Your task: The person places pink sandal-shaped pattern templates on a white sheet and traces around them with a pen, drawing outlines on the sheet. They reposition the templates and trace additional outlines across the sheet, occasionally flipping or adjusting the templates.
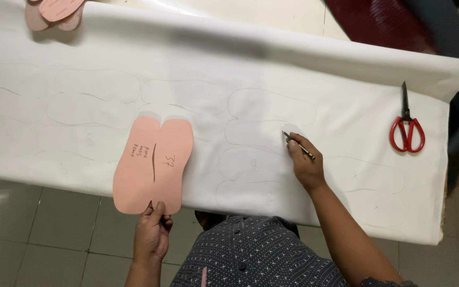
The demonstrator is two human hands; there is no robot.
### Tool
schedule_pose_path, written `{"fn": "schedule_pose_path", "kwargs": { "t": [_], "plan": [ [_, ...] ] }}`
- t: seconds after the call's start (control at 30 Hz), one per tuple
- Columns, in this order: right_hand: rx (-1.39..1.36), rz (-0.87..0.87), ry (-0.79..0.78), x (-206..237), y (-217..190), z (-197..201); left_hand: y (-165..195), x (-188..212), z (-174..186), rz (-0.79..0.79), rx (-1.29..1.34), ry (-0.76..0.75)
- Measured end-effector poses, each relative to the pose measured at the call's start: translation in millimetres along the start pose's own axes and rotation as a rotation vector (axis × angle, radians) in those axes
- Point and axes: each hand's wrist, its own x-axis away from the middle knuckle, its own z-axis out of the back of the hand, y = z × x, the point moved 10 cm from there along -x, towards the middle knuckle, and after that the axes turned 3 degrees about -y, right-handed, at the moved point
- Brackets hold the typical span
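Left hand (151, 234) pinches the pink sole template (154, 163) at its near end — right hand (305, 165) grips a pencil (298, 145) on white fabric (346, 101).

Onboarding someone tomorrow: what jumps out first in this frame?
First the pink sole-shaped template, held at its near edge by the left hand over the white fabric, which covers the table and carries faint traced outlines. Next the right hand, its grip closed on a pencil with the tip on the fabric near the middle. Red-handled scissors lie at the far right, and more pink templates sit at the top left corner.
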Motion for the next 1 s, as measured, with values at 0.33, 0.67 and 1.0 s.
{"fn": "schedule_pose_path", "kwargs": {
  "t": [0.33,0.67,1.0],
  "plan": [
    [0.099,-0.17,0.092,2,1,-8,-1,-6,44,0.034,0.041,-0.021],
    [-0.044,-0.064,0.079,-57,-21,-60,33,-1,91,0.018,0.028,0.005],
    [0.004,-0.024,0.197,-60,-20,-79,55,18,166,0.02,0.034,0.111]
  ]
}}
